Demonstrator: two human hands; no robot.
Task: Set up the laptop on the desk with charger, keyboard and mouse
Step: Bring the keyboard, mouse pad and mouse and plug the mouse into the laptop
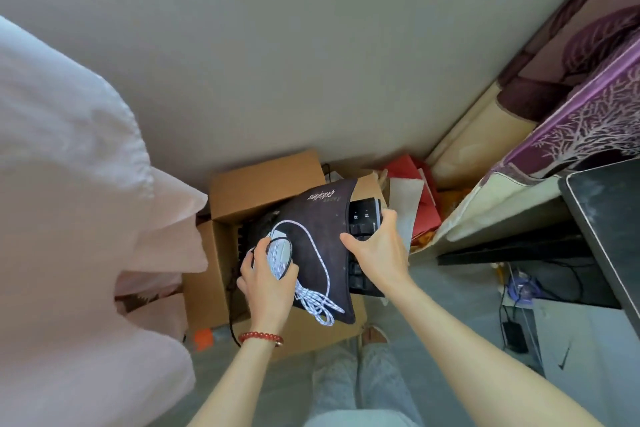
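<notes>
Over the open cardboard box (263, 180), left hand (268, 282) curls round the white mouse (277, 255) atop the dark mouse pad (322, 236), while right hand (375, 248) grips pad and black keyboard (363, 218) together, likely to lift all at once.

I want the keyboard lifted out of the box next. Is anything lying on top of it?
Yes. A dark mouse pad covers most of the keyboard, with the mouse and its white cable on the pad. The right hand grips pad and keyboard together.
</notes>
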